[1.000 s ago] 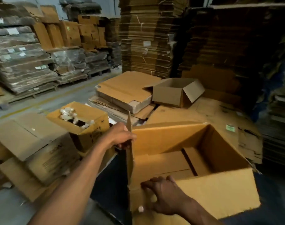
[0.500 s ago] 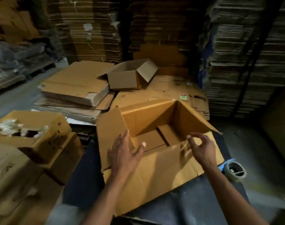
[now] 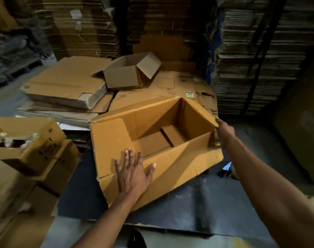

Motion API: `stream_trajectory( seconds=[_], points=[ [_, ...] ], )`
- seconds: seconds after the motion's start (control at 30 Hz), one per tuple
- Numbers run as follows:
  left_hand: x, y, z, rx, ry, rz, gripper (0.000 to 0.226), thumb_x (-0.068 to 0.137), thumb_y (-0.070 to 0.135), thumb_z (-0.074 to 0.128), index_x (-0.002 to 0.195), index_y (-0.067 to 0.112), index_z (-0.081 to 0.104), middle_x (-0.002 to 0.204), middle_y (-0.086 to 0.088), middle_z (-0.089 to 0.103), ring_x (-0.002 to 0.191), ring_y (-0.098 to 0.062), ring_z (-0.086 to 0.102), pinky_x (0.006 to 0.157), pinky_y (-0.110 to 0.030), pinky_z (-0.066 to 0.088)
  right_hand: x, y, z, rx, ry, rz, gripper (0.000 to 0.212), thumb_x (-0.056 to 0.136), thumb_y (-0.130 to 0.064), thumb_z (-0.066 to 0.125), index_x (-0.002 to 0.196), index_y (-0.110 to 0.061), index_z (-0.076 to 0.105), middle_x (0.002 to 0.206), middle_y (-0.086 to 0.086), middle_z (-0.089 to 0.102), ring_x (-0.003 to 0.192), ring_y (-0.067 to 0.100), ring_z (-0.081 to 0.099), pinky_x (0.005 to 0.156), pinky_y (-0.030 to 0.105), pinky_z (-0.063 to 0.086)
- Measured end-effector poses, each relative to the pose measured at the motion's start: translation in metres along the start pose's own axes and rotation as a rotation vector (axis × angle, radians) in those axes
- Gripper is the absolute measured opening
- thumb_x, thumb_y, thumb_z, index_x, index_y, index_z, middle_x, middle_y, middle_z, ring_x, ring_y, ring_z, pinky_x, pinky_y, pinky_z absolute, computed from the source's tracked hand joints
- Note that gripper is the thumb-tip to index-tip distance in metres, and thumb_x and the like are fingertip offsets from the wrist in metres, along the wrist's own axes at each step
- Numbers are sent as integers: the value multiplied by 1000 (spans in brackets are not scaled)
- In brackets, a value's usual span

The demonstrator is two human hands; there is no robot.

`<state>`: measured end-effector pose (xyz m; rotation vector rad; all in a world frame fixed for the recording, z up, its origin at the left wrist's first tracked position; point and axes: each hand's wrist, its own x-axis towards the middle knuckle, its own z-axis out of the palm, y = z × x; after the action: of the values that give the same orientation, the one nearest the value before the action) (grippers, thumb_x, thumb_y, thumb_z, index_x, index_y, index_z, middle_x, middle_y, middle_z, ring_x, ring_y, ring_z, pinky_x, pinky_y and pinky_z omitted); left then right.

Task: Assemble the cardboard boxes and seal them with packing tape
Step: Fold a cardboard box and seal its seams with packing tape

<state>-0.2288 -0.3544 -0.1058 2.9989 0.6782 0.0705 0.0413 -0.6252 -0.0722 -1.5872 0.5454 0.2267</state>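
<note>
We are now pressing our flat left hand [image 3: 133,173] on the near flap of the cardboard box [image 3: 152,140] on the desk [image 3: 188,203]; our right hand [image 3: 224,130] has moved to its right corner, grip unclear, so folding is starting.

Surroundings, as they lie about your grip:

- Work surface [image 3: 188,203]: dark, matt, scuffed, directly beneath and nearer to you than your grip.
- Corrugated stacks [image 3: 84,27]: flattened sheets piled high, well beyond your grip; they fill the whole back of the room, so no wall shows.
- Second stack bank [image 3: 259,51]: beyond and to the right of your grip, in deep shadow.
- Flat sheet bundle [image 3: 67,83]: beyond and to the left, lying on a lower pile.
- Wrapped pallet loads [image 3: 9,51]: far left, blurred.
- Floor [image 3: 256,129]: grey, bare concrete, just right of your grip.
- Light: dim, warm, falling from above; corners dark.
</note>
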Motion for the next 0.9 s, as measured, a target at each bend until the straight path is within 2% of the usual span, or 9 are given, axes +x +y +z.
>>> stream_trajectory(
  seconds=[0.23,0.33,0.43,0.57,0.63,0.7,0.77,0.83,0.9],
  points=[
    [-3,-1,6,-17,29,13,93,91,82,8,164,26,21,171,-16,10,160,-30,4,124,-60,-4,-24,-1,5,132,32,-346,50,87,-34,74,133,-21,58,118,0,66,111,21,64,93,37,53],
    [-8,2,11,-19,85,72,95,90,83,19,166,25,12,170,-22,-1,159,-36,-7,122,-65,-6,-30,17,-1,-427,-179,-577,42,86,-46,71,126,-44,59,130,-8,60,125,22,56,102,51,49],
    [-20,14,17,47,78,201,117,77,93,32,166,22,2,168,-28,-12,157,-41,-14,119,-71,-9,-23,37,-8,-1196,-269,-794,52,86,-34,67,136,-45,56,151,-6,45,153,31,19,121,66,15],
    [-31,35,15,197,-101,229,150,66,96,54,155,15,-35,155,-31,-43,146,-48,-39,111,-78,-16,-33,45,-18,-1460,-353,-891,103,81,-39,76,162,-39,12,172,3,7,158,32,-11,122,69,-4],
    [-32,42,5,216,-182,197,155,66,86,68,153,11,-37,152,-34,-45,144,-52,-39,111,-80,-10,-35,44,-28,-1566,-385,-888,118,79,-48,79,163,-38,-3,172,5,-4,157,31,-14,120,69,-6],
    [-33,42,-12,175,-307,206,157,62,83,72,157,13,-31,155,-34,-38,148,-51,-31,112,-81,-8,-46,31,-34,-1594,-456,-828,113,81,-52,77,164,-37,2,172,4,0,158,31,-6,120,68,0],
    [-29,36,-48,25,-496,245,142,67,79,72,164,21,-15,167,-23,-20,157,-42,-11,120,-73,2,-67,2,-38,-1465,-599,-650,81,92,-48,68,160,-37,26,169,5,21,155,31,18,123,61,17],
    [-13,22,-101,-280,-625,296,97,85,61,72,163,28,24,168,-9,28,149,-26,34,121,-54,29,-86,-30,-41,-1311,-746,-434,52,98,-52,58,146,-35,54,155,4,47,138,26,45,117,48,32],
    [7,5,-144,-451,-711,386,52,94,38,71,143,27,60,138,6,63,120,-9,59,112,-40,42,-106,-51,-42,-1207,-881,-262,77,75,-82,62,130,-28,68,134,3,67,123,23,59,115,48,36]
  ],
)
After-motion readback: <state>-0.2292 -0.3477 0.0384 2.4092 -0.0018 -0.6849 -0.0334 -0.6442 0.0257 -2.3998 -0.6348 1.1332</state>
